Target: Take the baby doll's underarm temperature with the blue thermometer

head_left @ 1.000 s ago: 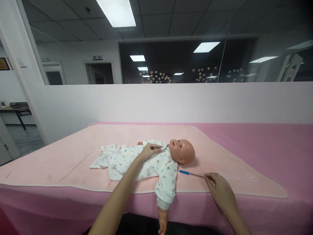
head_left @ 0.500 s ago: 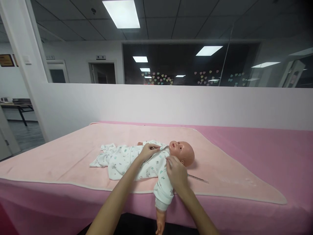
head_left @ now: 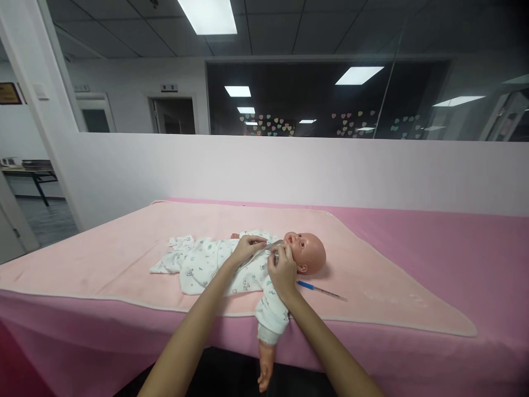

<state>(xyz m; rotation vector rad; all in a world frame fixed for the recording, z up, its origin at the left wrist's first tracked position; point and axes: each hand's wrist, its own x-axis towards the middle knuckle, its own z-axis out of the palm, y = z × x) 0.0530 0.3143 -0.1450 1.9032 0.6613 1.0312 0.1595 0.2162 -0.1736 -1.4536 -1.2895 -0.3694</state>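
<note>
A bald baby doll (head_left: 311,252) lies on its back, head to the right, dressed in a white printed baby outfit (head_left: 198,275). One doll arm hangs over the front edge of the table. Across the doll's chest, my left hand (head_left: 247,248) has its fingers closed on the outfit's front near the collar. My right hand (head_left: 283,271) pinches the collar edge close to the doll's chin; its fingertips are partly hidden. Between my hands the neckline stands slightly apart. A slim glass thermometer (head_left: 322,290) with a blue end lies beside my right wrist.
A peach mat (head_left: 103,264) with a pale border covers much of the pink-clothed table (head_left: 446,248). Behind it rises a white half wall (head_left: 264,171) with glass above. A side table (head_left: 28,168) stands in the room at the left.
My right hand has moved up and left from the doll's shoulder to the collar by its chin. The thermometer's blue end has come into view. The camera view has shifted slightly.
</note>
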